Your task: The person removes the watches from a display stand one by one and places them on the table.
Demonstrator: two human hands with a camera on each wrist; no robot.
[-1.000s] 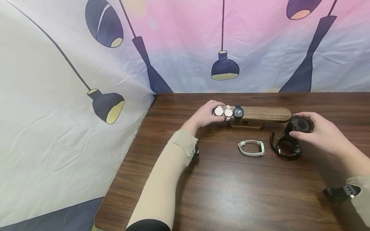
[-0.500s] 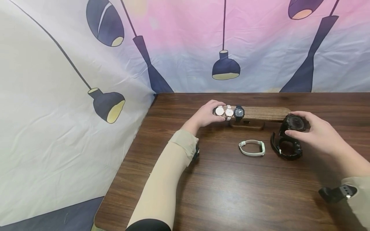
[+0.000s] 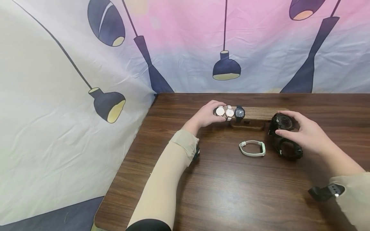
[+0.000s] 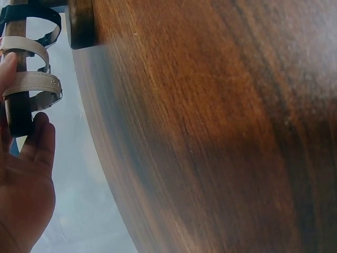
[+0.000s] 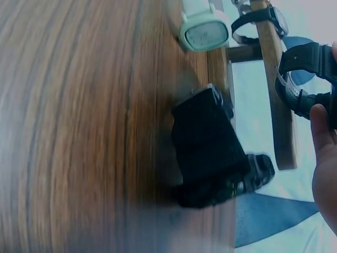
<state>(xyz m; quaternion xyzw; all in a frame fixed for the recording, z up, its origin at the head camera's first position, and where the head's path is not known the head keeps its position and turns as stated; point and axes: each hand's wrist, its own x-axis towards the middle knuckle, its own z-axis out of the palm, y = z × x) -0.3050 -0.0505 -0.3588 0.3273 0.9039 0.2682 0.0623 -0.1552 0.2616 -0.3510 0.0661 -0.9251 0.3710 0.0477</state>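
Note:
My left hand (image 3: 206, 115) grips the left end of a wooden watch stand (image 3: 257, 113), fingers and thumb spanning its bar. Strapped round the bar there are two white-banded watches, one round-faced (image 3: 220, 111) beside another (image 3: 229, 113), then a black square-faced watch (image 3: 239, 112). With thumb and fingers, my right hand (image 3: 303, 130) pinches a black watch (image 3: 284, 122) at the stand's right end; its closed strap (image 5: 297, 58) overlaps the bar in the right wrist view. Below it on the table lies another black watch (image 3: 291, 156).
A mint-green watch (image 3: 263, 149) lies on its side on the brown wooden table (image 3: 231, 192), in front of the stand's base (image 3: 248, 125). Behind the table hangs a cloth (image 3: 185, 48) printed with lamps. Each wrist wears a black strapped device (image 3: 328, 192).
My right hand has moved left with the black watch, bringing it from beyond the stand's right end to over that end. The left hand stays on the stand.

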